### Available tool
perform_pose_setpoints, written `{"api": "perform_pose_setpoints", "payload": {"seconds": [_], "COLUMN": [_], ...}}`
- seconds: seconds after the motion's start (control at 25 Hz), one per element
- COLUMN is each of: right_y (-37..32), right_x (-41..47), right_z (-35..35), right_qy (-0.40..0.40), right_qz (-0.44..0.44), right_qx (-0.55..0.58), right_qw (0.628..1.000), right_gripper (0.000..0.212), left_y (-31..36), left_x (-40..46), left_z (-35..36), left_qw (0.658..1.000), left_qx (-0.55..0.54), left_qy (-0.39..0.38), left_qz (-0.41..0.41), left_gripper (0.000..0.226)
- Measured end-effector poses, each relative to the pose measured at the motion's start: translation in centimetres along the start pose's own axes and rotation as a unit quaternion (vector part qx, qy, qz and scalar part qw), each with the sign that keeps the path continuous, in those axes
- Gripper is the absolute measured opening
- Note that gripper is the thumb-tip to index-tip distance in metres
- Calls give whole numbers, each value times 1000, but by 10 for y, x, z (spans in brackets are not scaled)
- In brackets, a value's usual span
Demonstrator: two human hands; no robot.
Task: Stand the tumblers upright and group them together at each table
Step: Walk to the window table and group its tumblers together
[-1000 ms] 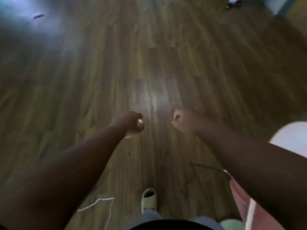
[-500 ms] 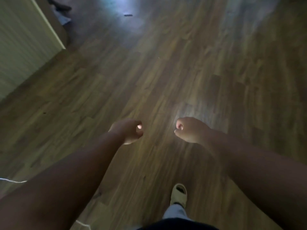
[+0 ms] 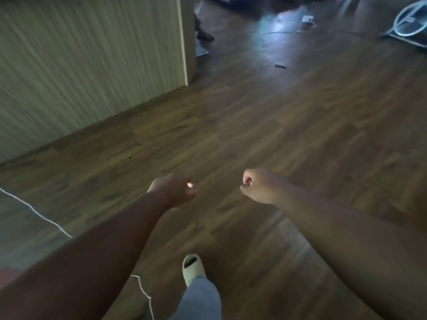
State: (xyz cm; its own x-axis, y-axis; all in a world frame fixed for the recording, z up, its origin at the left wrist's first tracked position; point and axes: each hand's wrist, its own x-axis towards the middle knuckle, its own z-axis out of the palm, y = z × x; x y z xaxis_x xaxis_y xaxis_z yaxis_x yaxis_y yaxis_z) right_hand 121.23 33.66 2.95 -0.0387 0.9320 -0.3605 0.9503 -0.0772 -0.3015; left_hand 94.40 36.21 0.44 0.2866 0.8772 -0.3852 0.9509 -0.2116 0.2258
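Head view swings left as we walk: the pale ribbed panel wall (image 3: 87, 65) that only clipped the corner half a second ago now fills the upper left, and the white cable (image 3: 41, 218) on the brown plank floor (image 3: 242, 125) has slid further in. We read that as moving between tables, so no tumbler work is under way. No tumblers and no table are in sight here. Our left hand (image 3: 175, 189) is out ahead with fingers curled into a fist, holding nothing. Below, one pale slipper (image 3: 193, 267) steps forward. Our right hand (image 3: 256, 185) mirrors the left, fisted and empty, forearm angled inward. Far right, a blurred pale hoop-shaped object (image 3: 409, 19) appears.
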Motion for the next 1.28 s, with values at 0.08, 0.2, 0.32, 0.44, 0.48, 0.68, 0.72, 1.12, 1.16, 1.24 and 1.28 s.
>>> {"api": "perform_pose_setpoints", "payload": {"seconds": [0.08, 0.2, 0.32, 0.44, 0.48, 0.68, 0.72, 1.12, 1.16, 1.24, 1.28], "right_y": [-33, -80, -122, -169, -187, -292, -314, -609, -643, -705, -736], "right_x": [57, 135, 210, 295, 323, 455, 474, 595, 601, 608, 611], "right_z": [-18, -51, -81, -104, -111, -131, -132, -64, -53, -36, -28], "right_qy": [1, 1, -14, -30, -35, -56, -66, -126, -132, -144, -149], "right_qz": [-19, -50, -83, -144, -167, -276, -296, -435, -438, -449, -455], "right_qx": [-13, -24, -34, -55, -69, -128, -135, -182, -188, -201, -200], "right_qw": [1000, 998, 996, 988, 983, 951, 943, 872, 869, 859, 855], "right_gripper": [19, 20, 22, 21, 20, 20, 20, 13, 13, 13, 14], "left_y": [-36, -80, -121, -169, -186, -278, -295, -541, -573, -627, -652], "left_x": [37, 83, 125, 172, 188, 239, 241, 212, 206, 189, 179], "left_z": [-36, -89, -133, -169, -180, -215, -218, -243, -247, -258, -264], "left_qw": [1000, 999, 996, 990, 988, 964, 957, 895, 889, 881, 877], "left_qx": [-6, -12, -24, -42, -47, -82, -93, -130, -137, -145, -148], "left_qy": [6, 22, 47, 78, 86, 127, 134, 160, 157, 155, 160], "left_qz": [-15, -44, -73, -108, -122, -220, -240, -396, -407, -422, -429], "left_gripper": [32, 31, 32, 30, 29, 29, 28, 29, 30, 32, 33]}}
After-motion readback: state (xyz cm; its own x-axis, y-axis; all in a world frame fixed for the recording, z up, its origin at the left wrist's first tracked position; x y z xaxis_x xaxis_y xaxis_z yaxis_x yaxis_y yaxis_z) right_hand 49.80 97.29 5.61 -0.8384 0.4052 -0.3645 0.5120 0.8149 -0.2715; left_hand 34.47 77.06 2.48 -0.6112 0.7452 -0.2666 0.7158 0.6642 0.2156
